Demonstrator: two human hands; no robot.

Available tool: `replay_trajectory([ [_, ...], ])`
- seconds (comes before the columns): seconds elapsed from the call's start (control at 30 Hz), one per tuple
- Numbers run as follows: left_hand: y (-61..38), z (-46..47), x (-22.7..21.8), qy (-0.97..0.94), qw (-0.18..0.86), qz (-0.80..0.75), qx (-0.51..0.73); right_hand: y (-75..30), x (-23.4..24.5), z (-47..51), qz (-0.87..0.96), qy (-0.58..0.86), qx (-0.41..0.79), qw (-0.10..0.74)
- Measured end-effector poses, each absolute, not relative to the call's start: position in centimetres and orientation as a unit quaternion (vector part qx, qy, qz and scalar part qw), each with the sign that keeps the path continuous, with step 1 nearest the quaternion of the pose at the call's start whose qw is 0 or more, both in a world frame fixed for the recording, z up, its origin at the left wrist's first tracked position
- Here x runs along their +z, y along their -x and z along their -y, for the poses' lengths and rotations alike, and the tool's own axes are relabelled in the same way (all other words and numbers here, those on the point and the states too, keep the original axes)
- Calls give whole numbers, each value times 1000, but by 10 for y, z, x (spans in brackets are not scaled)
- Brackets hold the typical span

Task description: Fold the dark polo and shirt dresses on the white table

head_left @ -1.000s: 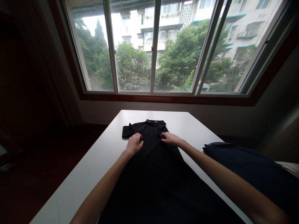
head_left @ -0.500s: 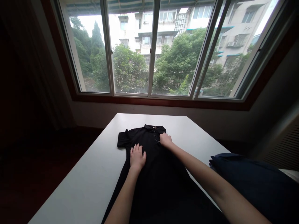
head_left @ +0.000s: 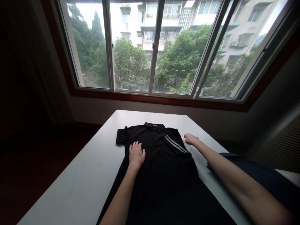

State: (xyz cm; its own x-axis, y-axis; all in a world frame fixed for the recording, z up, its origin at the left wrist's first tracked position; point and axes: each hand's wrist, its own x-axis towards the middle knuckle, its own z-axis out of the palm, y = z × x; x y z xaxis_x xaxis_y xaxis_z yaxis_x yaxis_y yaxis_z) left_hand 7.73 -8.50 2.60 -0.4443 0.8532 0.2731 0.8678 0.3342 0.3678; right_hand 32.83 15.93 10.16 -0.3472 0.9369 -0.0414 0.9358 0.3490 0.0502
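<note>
A black polo shirt lies front up and collar away from me on the white table. My left hand rests flat on its chest, fingers stretched out. The sleeve on the left sticks out sideways with a folded cuff. On the right, the sleeve lies across the chest, its two pale stripes showing. Just right of that shoulder, over the bare tabletop, my right hand is curled closed. A narrow gap separates it from the cloth, and no object shows in its fingers.
A dark blue folded cloth lies at the right side, partly behind my right forearm. Beyond the table's far edge are a wall and a wide sliding window with a brown frame. A curtain hangs at left.
My right hand has moved right, off the shirt's upper chest to beside its shoulder. The striped sleeve now shows lying over the chest. My left hand stays on the shirt.
</note>
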Motion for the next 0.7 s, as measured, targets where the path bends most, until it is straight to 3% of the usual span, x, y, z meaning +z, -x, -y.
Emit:
replay_trajectory([
  [0.37,-76,85,24,529,24,819,-221,-242,75,-115,-895,-442,15,58],
  [0.7,-78,85,25,525,26,822,-219,-321,110,-174,-794,-607,13,16],
])
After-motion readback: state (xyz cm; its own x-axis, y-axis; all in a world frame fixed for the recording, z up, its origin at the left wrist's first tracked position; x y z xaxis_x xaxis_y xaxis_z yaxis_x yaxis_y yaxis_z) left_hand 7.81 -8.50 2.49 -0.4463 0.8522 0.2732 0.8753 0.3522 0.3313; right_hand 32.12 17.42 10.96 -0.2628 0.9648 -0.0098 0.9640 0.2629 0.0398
